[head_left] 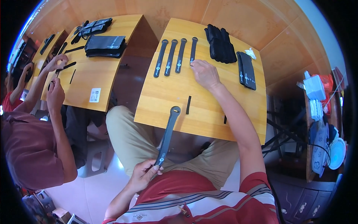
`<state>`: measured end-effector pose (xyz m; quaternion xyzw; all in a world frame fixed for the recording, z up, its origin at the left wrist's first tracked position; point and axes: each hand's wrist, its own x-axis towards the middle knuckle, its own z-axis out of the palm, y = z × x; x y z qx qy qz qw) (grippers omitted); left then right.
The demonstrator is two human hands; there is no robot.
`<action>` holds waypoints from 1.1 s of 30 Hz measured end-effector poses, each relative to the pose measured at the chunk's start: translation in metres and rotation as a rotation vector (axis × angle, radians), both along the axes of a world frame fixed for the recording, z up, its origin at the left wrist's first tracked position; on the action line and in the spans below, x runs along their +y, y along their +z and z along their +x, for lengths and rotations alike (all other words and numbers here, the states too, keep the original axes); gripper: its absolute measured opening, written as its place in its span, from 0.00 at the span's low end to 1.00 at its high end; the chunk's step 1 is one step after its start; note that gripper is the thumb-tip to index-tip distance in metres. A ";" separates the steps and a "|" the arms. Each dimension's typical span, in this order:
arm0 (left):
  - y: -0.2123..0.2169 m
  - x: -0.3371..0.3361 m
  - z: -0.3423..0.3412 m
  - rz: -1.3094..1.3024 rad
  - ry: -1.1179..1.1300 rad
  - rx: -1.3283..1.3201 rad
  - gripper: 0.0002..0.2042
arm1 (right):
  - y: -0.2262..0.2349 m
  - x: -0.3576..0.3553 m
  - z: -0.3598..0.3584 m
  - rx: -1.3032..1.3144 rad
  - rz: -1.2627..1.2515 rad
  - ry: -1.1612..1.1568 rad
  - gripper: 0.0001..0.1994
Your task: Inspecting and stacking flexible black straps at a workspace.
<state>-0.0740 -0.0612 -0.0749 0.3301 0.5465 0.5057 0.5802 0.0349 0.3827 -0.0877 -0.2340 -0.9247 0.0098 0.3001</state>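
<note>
On worktop (154,110), work clear of black bundle (220,44) and black packs (248,71) at right. Right hand (206,75): fingers nearly together at lower end of rightmost strap (193,50); can't tell if pinching or just touching. Best to set it parallel to row of three straps (170,58), gaps even. Left hand (144,177): fingers closed, thumb on top, pinching lower end of held strap (167,136), slot end up; grip lightly, no creasing. Don't nudge small black strip (188,105).
</note>
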 end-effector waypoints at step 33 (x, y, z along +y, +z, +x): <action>0.003 0.004 0.004 0.068 -0.059 0.079 0.09 | 0.022 -0.023 -0.009 -0.235 -0.173 -0.051 0.12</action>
